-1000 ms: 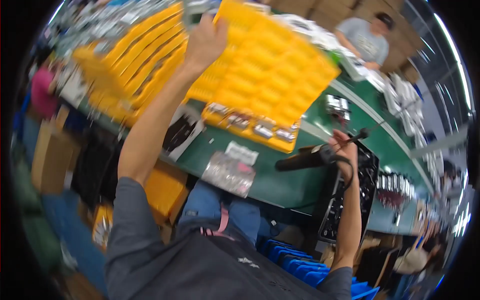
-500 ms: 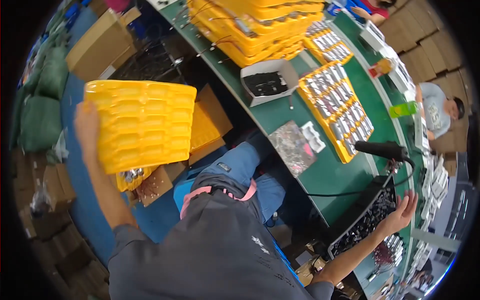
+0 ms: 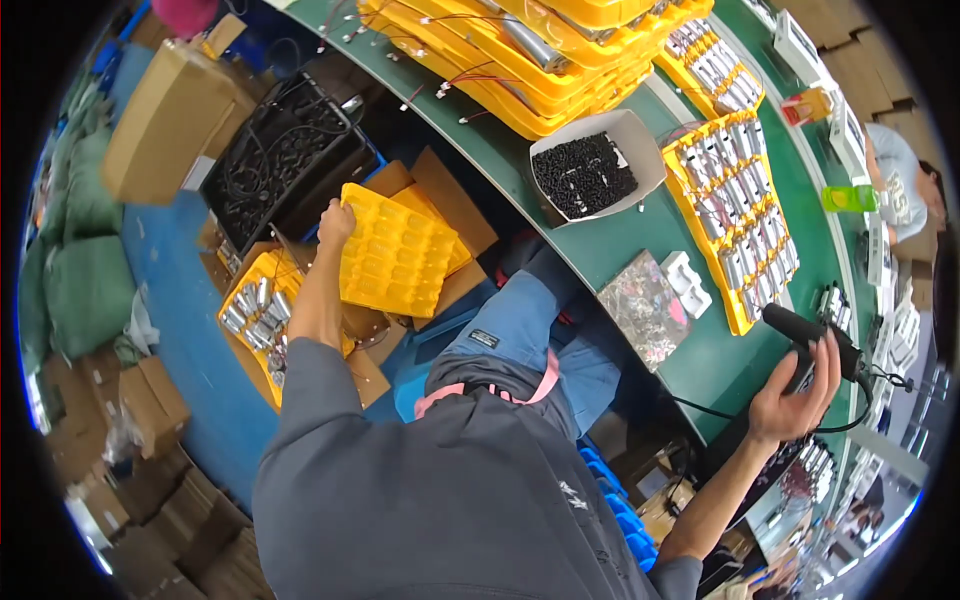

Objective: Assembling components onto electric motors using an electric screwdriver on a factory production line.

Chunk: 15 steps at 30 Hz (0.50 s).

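Note:
My left hand (image 3: 337, 222) is closed on the upper corner of a yellow molded plastic tray (image 3: 395, 255). The tray has rows of hollows, looks bare and hangs tilted over an open cardboard box (image 3: 470, 218). More yellow plastic shows inside that box. My right hand (image 3: 795, 395) is over the green table's right part, fingers stretched and thumb apart. It is right beside a black handle-shaped tool (image 3: 815, 335) with a cable; whether they touch I cannot tell.
Stacked yellow trays (image 3: 540, 75) with wired metal cylinders stand on the green table (image 3: 580, 250). Near them are a white box of small black parts (image 3: 585, 175) and a filled yellow tray (image 3: 735, 215). A black bin (image 3: 280, 160) and a carton of cylinders (image 3: 262, 320) are left.
My left hand has brought the yellow tray rightward and down over the cardboard box. My right hand has risen toward the black tool. The whole view has shifted.

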Each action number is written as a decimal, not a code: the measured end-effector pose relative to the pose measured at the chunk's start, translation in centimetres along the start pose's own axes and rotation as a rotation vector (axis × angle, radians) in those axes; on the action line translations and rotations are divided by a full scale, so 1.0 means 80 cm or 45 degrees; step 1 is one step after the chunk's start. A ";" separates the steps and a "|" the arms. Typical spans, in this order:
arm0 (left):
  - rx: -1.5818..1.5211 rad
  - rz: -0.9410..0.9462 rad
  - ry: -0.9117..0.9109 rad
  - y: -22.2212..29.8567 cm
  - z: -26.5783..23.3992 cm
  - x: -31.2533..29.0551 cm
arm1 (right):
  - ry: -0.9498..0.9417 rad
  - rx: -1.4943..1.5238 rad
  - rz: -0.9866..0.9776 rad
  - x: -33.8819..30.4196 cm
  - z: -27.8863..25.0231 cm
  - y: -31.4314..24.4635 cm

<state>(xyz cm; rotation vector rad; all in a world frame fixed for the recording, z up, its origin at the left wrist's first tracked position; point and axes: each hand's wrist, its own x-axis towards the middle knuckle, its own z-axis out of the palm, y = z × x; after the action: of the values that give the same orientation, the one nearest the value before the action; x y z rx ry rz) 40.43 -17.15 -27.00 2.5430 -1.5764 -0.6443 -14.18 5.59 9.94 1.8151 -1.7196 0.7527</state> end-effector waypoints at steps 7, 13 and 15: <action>-0.611 -0.609 -0.412 -0.236 0.093 0.098 | -0.755 -0.020 0.591 -0.025 0.163 0.034; -2.436 -0.948 -0.343 -0.050 0.230 -0.166 | -0.904 -0.271 0.706 -0.057 0.202 0.032; -2.484 -1.232 -0.389 -0.078 0.258 -0.186 | -0.918 -0.258 0.701 -0.054 0.204 0.031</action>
<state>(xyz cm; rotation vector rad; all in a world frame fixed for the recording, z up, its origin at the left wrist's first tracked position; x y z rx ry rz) 31.86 1.83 -42.92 1.2440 0.6042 -1.4835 -16.14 -3.02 -4.65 1.5718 -2.7075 0.0723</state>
